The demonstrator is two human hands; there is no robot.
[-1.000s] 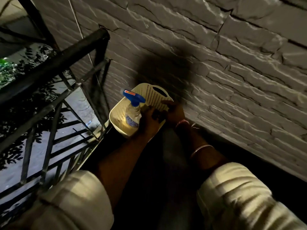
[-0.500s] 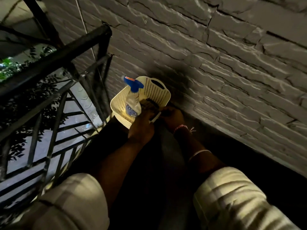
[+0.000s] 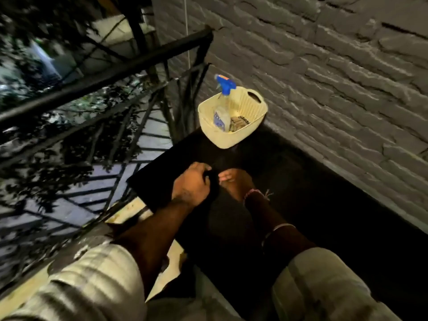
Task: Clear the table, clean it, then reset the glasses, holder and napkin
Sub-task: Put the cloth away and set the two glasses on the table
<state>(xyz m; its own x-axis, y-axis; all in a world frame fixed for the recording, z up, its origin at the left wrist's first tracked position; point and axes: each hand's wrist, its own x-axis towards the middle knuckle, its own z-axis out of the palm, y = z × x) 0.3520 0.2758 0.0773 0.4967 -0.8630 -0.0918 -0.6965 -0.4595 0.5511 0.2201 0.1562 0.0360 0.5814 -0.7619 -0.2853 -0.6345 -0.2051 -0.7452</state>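
Observation:
A cream perforated basket (image 3: pixel 252 107) stands at the far corner of the dark table (image 3: pixel 312 205), against the brick wall. Inside it a spray bottle (image 3: pixel 222 114) with a blue trigger stands upright beside a folded brownish cloth (image 3: pixel 239 123). Nearer to me, my left hand (image 3: pixel 191 184) and my right hand (image 3: pixel 235 183) meet over the table's middle, both gripping a dark cloth (image 3: pixel 212 184) between them. The cloth is almost lost against the dark tabletop.
A black metal railing (image 3: pixel 104 75) runs along the table's left side, with foliage and pavement far below. A rough grey brick wall (image 3: pixel 335 77) borders the right. A pale ledge (image 3: pixel 129 212) shows under the table's left edge.
Both hands have drawn back from the basket toward me, bringing a dark cloth out with them. The basket and spray bottle stay at the far corner.

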